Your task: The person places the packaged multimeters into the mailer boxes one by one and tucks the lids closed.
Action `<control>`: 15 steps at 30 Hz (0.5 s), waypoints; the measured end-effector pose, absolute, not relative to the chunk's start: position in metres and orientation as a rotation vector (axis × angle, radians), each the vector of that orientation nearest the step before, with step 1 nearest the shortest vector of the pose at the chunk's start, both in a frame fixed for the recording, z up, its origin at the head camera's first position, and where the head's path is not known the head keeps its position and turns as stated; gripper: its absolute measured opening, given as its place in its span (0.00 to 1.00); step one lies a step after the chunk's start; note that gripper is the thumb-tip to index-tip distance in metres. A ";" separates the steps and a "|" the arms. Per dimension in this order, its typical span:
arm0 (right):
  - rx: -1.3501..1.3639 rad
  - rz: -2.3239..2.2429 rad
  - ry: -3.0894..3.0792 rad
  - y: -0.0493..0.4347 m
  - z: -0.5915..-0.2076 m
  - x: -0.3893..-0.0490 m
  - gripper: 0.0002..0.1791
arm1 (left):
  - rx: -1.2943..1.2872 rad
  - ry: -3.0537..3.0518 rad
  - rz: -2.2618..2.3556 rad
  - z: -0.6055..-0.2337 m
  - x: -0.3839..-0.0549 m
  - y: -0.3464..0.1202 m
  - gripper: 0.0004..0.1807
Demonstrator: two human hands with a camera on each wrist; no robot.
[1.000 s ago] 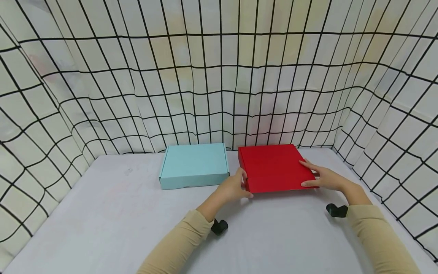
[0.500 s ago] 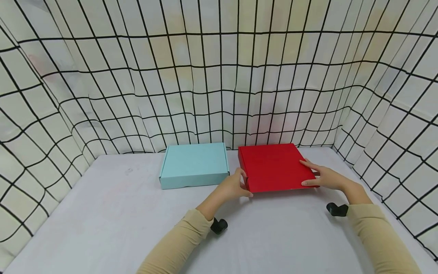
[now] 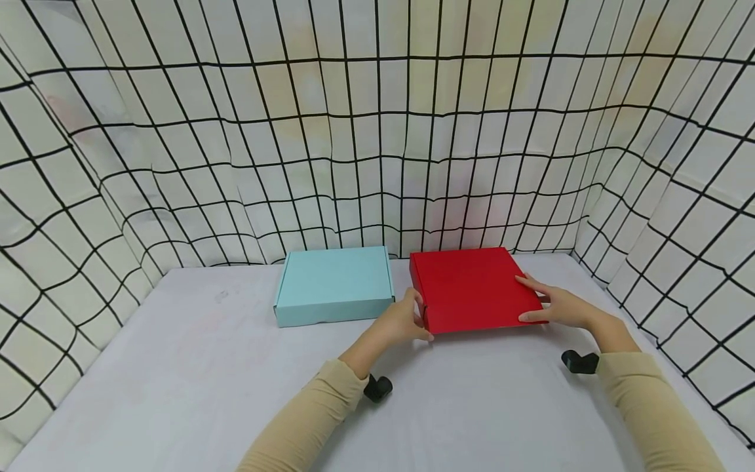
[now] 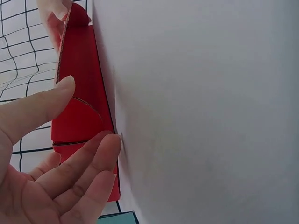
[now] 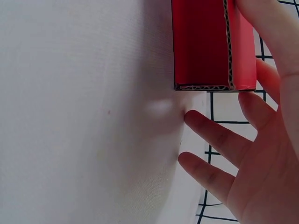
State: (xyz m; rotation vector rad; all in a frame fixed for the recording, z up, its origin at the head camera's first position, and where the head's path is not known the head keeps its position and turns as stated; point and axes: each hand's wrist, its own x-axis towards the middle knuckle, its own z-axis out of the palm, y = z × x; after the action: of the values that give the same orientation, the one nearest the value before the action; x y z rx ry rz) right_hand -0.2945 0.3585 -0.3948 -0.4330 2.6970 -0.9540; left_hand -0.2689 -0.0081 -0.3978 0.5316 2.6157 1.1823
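A red cardboard box [image 3: 472, 288] lies at the back right of the table, its lid lowered over the top. My left hand [image 3: 400, 322] is at its front left corner; the thumb touches the lid's front edge and the fingers lie along the left side. In the left wrist view the box's front [image 4: 81, 60] shows a rounded flap below the lid edge. My right hand [image 3: 563, 307] rests at the right side, thumb and a finger on the lid. Its other fingers [image 5: 215, 135] are spread beside the box near the table. A light blue box [image 3: 336, 278] stands shut to the left.
Black netting [image 3: 377, 157] over white cloth rises behind the boxes and at both sides. A white cloth covers the table [image 3: 177, 380]. Dark wrist-worn devices [image 3: 377, 389] show under both forearms.
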 end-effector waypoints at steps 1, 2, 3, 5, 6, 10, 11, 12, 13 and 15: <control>-0.433 -0.954 2.697 0.359 -0.395 -0.295 0.54 | 0.529 2.612 1.181 -0.398 -0.269 -0.008 0.33; -0.433 -0.955 2.697 0.359 -0.395 -0.295 0.55 | 0.526 2.608 1.182 -0.397 -0.269 -0.008 0.33; -0.433 -0.957 2.698 0.359 -0.396 -0.295 0.55 | 0.523 2.603 1.184 -0.397 -0.269 -0.008 0.33; -0.429 -0.960 2.700 0.359 -0.396 -0.294 0.55 | 0.520 2.600 1.184 -0.397 -0.269 -0.008 0.32; -0.429 -0.960 2.702 0.358 -0.397 -0.294 0.55 | 0.518 2.603 1.181 -0.397 -0.269 -0.008 0.32; -0.436 -0.963 2.706 0.358 -0.398 -0.294 0.54 | 0.519 2.635 1.175 -0.397 -0.270 -0.009 0.29; -0.441 -0.964 2.705 0.358 -0.398 -0.294 0.54 | 0.518 2.640 1.172 -0.397 -0.271 -0.009 0.29; -0.445 -0.963 2.704 0.358 -0.398 -0.294 0.54 | 0.517 2.646 1.169 -0.398 -0.271 -0.009 0.29; -0.449 -0.962 2.704 0.358 -0.398 -0.294 0.54 | 0.517 2.649 1.169 -0.398 -0.272 -0.009 0.30; -0.453 -0.959 2.707 0.359 -0.398 -0.295 0.54 | 0.517 2.650 1.170 -0.399 -0.273 -0.009 0.30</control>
State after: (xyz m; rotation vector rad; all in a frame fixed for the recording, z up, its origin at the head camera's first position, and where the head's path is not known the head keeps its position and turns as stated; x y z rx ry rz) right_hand -0.2946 0.3589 -0.3980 -0.4530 2.7070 -0.9592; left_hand -0.2734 -0.0089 -0.3992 0.5171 2.6495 1.1704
